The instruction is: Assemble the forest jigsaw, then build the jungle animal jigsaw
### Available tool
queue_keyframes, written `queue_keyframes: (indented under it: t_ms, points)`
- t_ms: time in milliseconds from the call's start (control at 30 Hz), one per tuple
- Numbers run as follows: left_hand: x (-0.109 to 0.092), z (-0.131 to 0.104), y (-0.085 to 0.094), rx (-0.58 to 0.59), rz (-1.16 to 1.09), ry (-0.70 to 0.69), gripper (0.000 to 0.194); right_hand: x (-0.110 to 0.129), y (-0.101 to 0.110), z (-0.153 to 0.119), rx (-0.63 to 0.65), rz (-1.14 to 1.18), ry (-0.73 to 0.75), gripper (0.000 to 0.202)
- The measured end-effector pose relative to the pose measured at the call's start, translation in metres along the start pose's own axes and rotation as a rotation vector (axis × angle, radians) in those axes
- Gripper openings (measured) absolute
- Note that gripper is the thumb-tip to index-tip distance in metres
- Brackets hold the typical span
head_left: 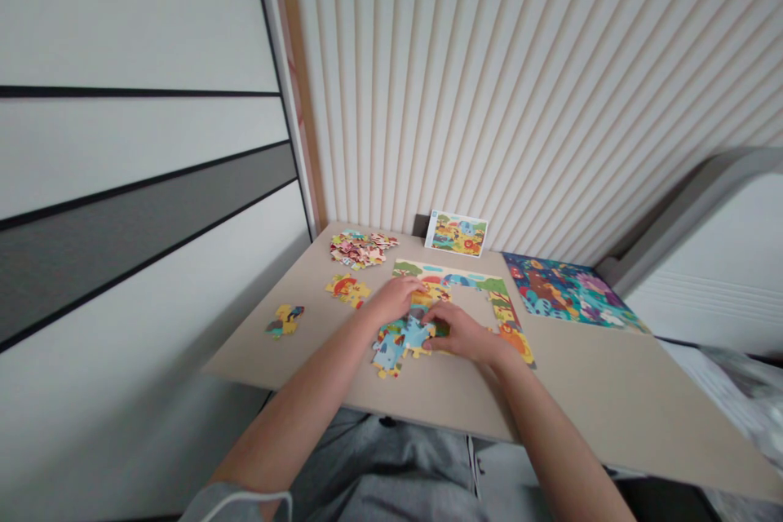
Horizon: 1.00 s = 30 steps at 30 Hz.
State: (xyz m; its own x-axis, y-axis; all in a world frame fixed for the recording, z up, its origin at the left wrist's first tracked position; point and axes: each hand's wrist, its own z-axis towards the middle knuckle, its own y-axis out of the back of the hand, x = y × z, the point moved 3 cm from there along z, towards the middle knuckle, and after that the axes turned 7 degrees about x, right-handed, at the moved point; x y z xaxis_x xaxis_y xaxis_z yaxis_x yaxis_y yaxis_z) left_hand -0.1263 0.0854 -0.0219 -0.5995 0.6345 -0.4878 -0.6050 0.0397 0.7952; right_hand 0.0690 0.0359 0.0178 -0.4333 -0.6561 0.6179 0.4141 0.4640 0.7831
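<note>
A partly joined jigsaw puzzle (505,303) with a colourful animal picture lies on the table, its border surrounding a bare middle. My left hand (395,300) rests over the puzzle's left part, fingers stretched forward with their tips by yellow pieces. At the near left side, my right hand (460,331) has its thumb and fingers curled about the edge of a light blue cluster of puzzle pieces (416,334). Another joined blue piece group (389,351) lies just left of it, partly overlapping or touching; which one is unclear. Both hands hide parts of the puzzle.
A heap of loose pieces (360,249) sits at the table's back left. Small piece groups, one yellow and red (347,289), one yellow and grey (285,321), lie on the left. A picture card (457,233) leans at the back; a dark blue puzzle (568,290) lies right.
</note>
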Motion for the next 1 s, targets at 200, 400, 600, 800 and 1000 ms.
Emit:
queue_keyframes:
  t_ms: [200,400,600,800,1000]
  points:
    - [0.001,0.0,0.0,0.007,0.008,0.006,0.053,-0.03,0.027,-0.005,-0.316,0.152,-0.189,0.035]
    - [0.005,0.0,-0.003,0.022,0.012,0.0,0.053,-0.087,0.051,-0.019,-0.575,0.147,-0.371,0.05]
    - [0.005,-0.001,-0.004,0.028,0.02,0.006,0.048,-0.112,0.052,-0.02,-0.636,0.168,-0.422,0.065]
    - [0.003,-0.001,-0.002,0.032,0.027,0.01,0.048,-0.117,0.052,-0.016,-0.636,0.09,-0.452,0.058]
    - [0.002,-0.001,-0.002,0.03,0.03,0.012,0.048,-0.115,0.05,-0.01,-0.554,-0.069,-0.513,0.046]
